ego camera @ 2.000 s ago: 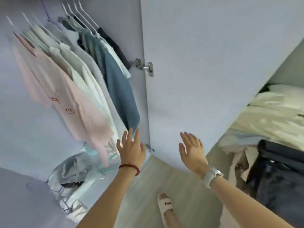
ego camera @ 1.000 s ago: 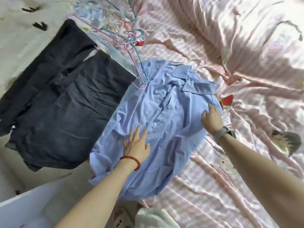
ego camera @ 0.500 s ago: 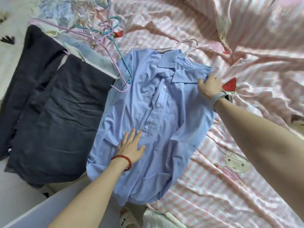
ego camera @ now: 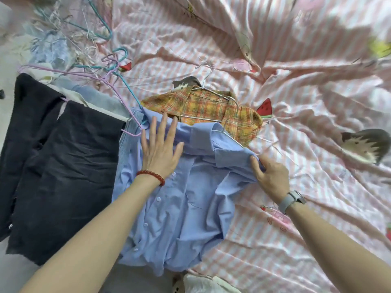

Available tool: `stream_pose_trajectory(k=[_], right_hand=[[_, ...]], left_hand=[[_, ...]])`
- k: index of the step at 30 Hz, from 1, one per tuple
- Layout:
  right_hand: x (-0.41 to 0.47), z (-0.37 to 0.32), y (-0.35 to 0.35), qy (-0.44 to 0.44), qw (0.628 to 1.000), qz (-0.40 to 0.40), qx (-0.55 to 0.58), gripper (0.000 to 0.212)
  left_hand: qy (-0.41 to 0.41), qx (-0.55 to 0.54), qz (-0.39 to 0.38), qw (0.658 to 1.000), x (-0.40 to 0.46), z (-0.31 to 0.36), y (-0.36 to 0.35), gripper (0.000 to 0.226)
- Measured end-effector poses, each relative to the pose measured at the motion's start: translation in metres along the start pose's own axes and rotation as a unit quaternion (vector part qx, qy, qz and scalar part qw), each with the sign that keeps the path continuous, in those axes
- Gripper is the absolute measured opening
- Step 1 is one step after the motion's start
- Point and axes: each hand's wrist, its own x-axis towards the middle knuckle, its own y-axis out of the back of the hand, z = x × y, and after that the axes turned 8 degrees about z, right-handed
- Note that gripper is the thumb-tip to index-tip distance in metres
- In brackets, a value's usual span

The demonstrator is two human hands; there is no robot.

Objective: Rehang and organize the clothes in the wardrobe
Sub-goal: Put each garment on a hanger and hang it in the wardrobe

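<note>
While your left hand point(ego camera: 160, 151) presses flat, fingers spread, on the light blue button-up shirt point(ego camera: 182, 204), your right hand point(ego camera: 271, 176) pinches its shoulder, orange plaid shirt point(ego camera: 203, 106) on wire hanger just beyond.

A home bedroom: a bed spread with a rumpled pink-and-white striped sheet point(ego camera: 296, 123) printed with watermelon slices and cartoon figures, clothes laid out across it, a blue shirt point(ego camera: 186, 208), an orange plaid shirt point(ego camera: 203, 106), dark garments point(ego camera: 59, 166), and a tangle of coloured wire hangers point(ego camera: 101, 60) heaped near the edge
</note>
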Motion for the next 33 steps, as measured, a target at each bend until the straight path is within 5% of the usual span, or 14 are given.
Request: stream_pose_trajectory(k=[4, 6, 11, 17, 28, 33], right_hand=[[-0.003, 0.014, 0.021, 0.049, 0.998, 0.033, -0.013, 0.044], [0.000, 0.016, 0.027, 0.036, 0.998, 0.046, -0.030, 0.044], [0.014, 0.009, 0.032, 0.012, 0.993, 0.091, -0.075, 0.042], [0.010, -0.035, 0.016, 0.073, 0.994, 0.061, -0.050, 0.046], [-0.070, -0.198, -0.023, 0.252, 0.967, -0.011, 0.035, 0.042], [-0.145, -0.280, -0.044, 0.379, 0.920, -0.083, 0.051, 0.043]], left_hand=[[-0.041, 0.059, -0.195, 0.978, 0.020, 0.019, -0.004, 0.051], [-0.027, 0.035, -0.211, 0.976, 0.018, 0.027, -0.002, 0.042], [-0.027, -0.005, -0.044, 0.999, -0.022, 0.042, 0.020, 0.040], [0.131, -0.082, -0.098, 0.983, -0.092, 0.021, 0.053, 0.029], [0.392, -0.199, 0.072, 0.895, -0.250, -0.071, 0.137, 0.030], [0.499, -0.160, 0.162, 0.836, -0.362, -0.118, 0.158, 0.023]])
